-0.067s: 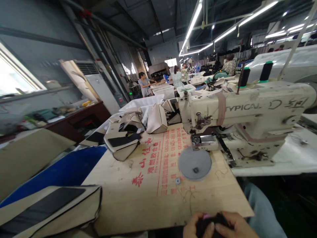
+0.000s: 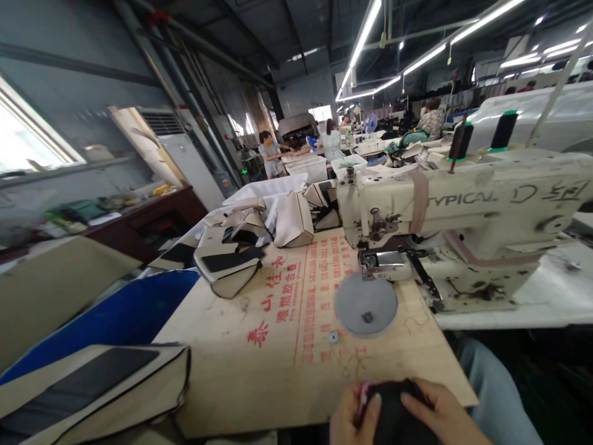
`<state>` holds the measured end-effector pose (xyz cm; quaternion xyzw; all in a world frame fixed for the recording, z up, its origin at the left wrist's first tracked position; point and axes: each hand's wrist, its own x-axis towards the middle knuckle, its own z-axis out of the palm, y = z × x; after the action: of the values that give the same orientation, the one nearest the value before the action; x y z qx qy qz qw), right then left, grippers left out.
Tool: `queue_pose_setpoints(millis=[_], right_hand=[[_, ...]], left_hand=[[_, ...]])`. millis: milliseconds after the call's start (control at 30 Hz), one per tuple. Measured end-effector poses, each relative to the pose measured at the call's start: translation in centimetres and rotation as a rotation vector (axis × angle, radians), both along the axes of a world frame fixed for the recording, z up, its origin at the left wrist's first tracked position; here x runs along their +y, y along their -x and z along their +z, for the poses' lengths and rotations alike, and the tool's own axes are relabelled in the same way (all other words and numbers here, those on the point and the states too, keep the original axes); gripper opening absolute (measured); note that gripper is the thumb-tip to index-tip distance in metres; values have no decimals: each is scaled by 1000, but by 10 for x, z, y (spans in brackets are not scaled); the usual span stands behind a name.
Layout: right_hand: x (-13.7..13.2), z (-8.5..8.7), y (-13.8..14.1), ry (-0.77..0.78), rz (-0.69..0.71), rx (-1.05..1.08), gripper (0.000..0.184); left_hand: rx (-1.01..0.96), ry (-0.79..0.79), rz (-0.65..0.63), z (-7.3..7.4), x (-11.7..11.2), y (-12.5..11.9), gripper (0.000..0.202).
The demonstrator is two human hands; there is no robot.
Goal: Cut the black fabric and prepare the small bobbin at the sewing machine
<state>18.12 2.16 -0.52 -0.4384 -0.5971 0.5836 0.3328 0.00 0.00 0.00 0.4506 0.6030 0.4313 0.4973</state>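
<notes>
At the bottom right of the head view, a piece of black fabric (image 2: 399, 415) is stretched between my two hands. My left hand (image 2: 349, 417) grips its left side, thumb on top, with something pink showing by the fingers. The right side is pinched by my right hand (image 2: 442, 411). Both hands are at the front edge of the plywood board (image 2: 278, 377), near a grey round disc (image 2: 365, 306) with a small dark bit on it. Beyond the disc stands a sewing machine (image 2: 463, 204). The fabric's lower part is cut off by the frame.
Beige and black sewn covers (image 2: 229, 262) are heaped at the board's far left. Another cover (image 2: 92, 389) lies at the front left beside a blue bin (image 2: 115, 321). A small metal washer (image 2: 333, 337) and loose threads lie on the board. Other people work in the background.
My hands have risen slightly and moved apart. The black fabric, bunched before, is now spread wider between them.
</notes>
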Motion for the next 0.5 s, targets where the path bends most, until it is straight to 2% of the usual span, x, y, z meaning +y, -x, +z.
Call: queue_pose_setpoints(millis=[100,167,233,333,400,467,500], right_hand=[[33,-23,-7,-86,-246,-206,46],[54,-40,-11,-120,-382,-374,46],[71,-52,-13,-149,-469,-509,44],[80,-58,-15,-225,-541,-653,48],[76,-56,-18,-323,-560,-716,50],[66,-51,-21,-498,-513,-792,43],[59,-49,-22,-606,-431,-827,37]], left_hand=[[-128,48,207,-2,19,20,47],[-215,67,258,-6,27,26,51],[-308,75,255,-14,30,23,57],[-433,123,153,-30,30,6,56],[-423,177,15,-39,31,-10,45],[-349,192,-98,-44,36,-25,36],[-310,180,-133,-45,39,-32,32]])
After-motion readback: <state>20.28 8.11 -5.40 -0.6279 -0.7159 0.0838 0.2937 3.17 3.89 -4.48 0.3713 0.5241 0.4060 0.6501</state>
